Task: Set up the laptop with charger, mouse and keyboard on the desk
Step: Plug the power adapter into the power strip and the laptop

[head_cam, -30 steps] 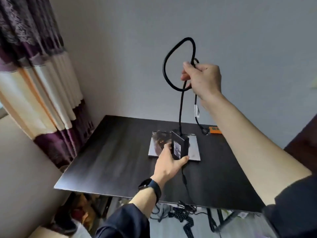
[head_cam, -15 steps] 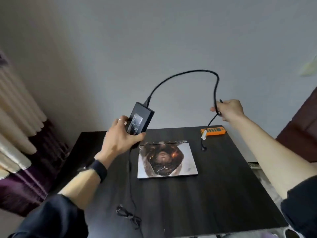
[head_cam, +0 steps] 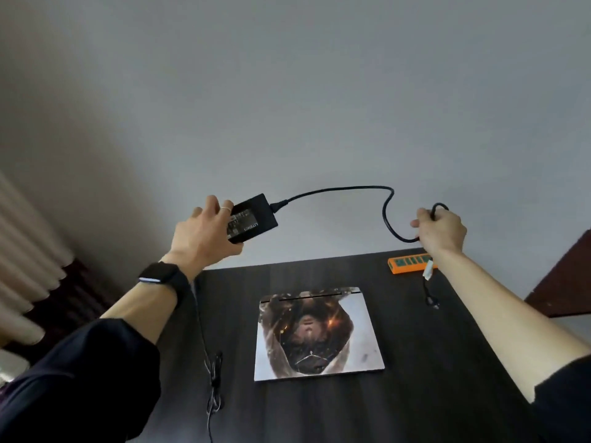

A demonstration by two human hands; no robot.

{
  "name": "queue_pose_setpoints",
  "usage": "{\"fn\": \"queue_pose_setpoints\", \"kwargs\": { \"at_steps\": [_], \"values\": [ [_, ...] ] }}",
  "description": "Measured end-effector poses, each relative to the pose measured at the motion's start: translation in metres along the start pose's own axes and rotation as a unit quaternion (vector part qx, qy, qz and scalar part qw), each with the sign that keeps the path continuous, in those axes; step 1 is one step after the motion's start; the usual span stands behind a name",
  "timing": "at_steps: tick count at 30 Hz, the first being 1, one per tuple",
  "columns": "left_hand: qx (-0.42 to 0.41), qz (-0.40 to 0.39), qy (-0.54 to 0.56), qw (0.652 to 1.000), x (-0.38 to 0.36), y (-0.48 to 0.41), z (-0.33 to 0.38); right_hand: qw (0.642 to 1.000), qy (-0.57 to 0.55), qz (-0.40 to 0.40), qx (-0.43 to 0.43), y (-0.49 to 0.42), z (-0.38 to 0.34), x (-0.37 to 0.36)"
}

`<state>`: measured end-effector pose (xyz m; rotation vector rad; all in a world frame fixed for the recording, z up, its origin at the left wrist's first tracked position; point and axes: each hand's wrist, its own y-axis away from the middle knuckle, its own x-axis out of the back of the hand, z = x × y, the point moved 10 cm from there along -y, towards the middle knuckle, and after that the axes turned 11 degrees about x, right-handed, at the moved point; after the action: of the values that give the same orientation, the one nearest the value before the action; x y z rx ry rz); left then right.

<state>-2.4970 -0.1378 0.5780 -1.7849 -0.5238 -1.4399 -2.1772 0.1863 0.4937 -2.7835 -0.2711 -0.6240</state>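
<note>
Uncoiling, head view: the charger [head_cam: 252,218] was clasped in the curled fingers [head_cam: 211,203] of the left hand [head_cam: 204,235] above the desk [head_cam: 431,362], its cable [head_cam: 339,189] clenched in the right hand [head_cam: 443,231]. Slack was best fed toward the power strip [head_cam: 411,261], clear of the laptop [head_cam: 318,334].

Holding both arms up, spread apart.
Gripping charger brick [head_cam: 252,219] in left hand [head_cam: 201,238], clutching cable [head_cam: 339,190] in curled right hand [head_cam: 443,233].

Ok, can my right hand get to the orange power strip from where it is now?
Probably yes. The right hand is in the air close above the power strip at the desk's far edge, with nothing between them, though it grips the cable.
</note>
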Motion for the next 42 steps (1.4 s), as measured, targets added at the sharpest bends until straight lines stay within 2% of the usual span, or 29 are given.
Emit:
{"fn": "queue_pose_setpoints", "kwargs": {
  "at_steps": [3,7,11,15,19,27,33,38,42],
  "values": [
    [-0.016,0.017,-0.072,0.997,-0.002,-0.034,0.01,0.999,-0.012,0.0,0.031,-0.032,0.0,-0.008],
    [-0.015,-0.016,-0.091,0.996,-0.032,-0.061,0.044,0.997,-0.032,0.011,0.065,-0.078,-0.002,-0.019],
    [-0.037,-0.067,-0.093,0.993,-0.086,-0.066,0.086,0.995,-0.041,-0.014,0.095,-0.099,0.005,-0.04],
    [-0.03,-0.121,-0.07,0.99,-0.15,-0.067,0.123,0.994,-0.018,-0.045,0.101,-0.096,0.044,-0.058],
    [-0.052,-0.142,-0.07,0.986,-0.205,-0.072,0.149,0.993,0.018,-0.052,0.1,-0.077,0.094,-0.069],
    [-0.065,-0.209,-0.009,0.976,-0.308,-0.085,0.192,0.996,0.056,-0.067,-0.013,-0.004,0.236,-0.104],
    [-0.074,-0.255,0.024,0.964,-0.383,-0.096,0.22,0.983,0.112,-0.086,-0.116,0.047,0.334,-0.136],
    [-0.081,-0.269,0.025,0.959,-0.432,-0.106,0.235,0.967,0.151,-0.103,-0.177,0.077,0.373,-0.158],
    [-0.088,-0.277,0.025,0.956,-0.463,-0.119,0.246,0.961,0.203,-0.086,-0.165,0.072,0.376,-0.158]
  ]
}}
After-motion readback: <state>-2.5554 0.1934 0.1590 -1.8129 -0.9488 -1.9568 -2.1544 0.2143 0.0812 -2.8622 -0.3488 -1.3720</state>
